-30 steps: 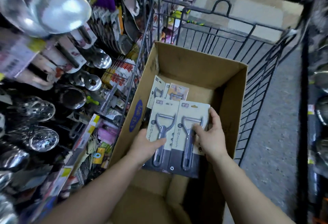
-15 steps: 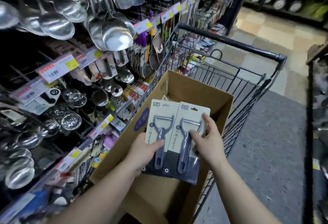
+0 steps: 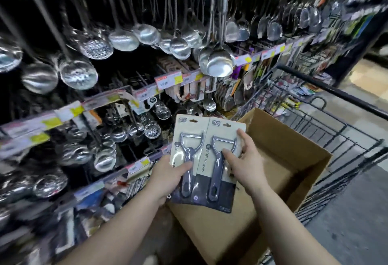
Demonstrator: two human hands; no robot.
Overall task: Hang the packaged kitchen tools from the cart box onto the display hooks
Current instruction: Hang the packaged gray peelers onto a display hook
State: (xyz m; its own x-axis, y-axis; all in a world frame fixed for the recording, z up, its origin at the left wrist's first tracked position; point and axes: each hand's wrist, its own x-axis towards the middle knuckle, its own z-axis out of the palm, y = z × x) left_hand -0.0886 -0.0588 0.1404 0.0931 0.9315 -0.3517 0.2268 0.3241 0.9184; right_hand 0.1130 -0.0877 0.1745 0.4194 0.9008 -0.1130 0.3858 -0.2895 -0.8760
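Note:
Two packaged peelers on beige and dark cards are held side by side above the cardboard box (image 3: 287,145) in the cart. My left hand (image 3: 168,177) grips the left peeler pack (image 3: 186,136) at its lower left edge, thumb across the front. My right hand (image 3: 246,165) pinches the right peeler pack (image 3: 222,138) along its right edge, thumb on the peeler handle. Each card has a hang hole at the top. The display hooks (image 3: 140,77) lie behind, on the dark wall to the left.
Steel ladles and skimmers (image 3: 218,63) hang in rows over the shelf rails with price tags (image 3: 168,80). The wire cart (image 3: 327,130) with its black handle bar stands to the right on a grey floor. Packaged goods fill the lower left racks.
Both hands have lifted the two peeler packs up out of the box. My view has swung up and left toward the wall of hanging utensils.

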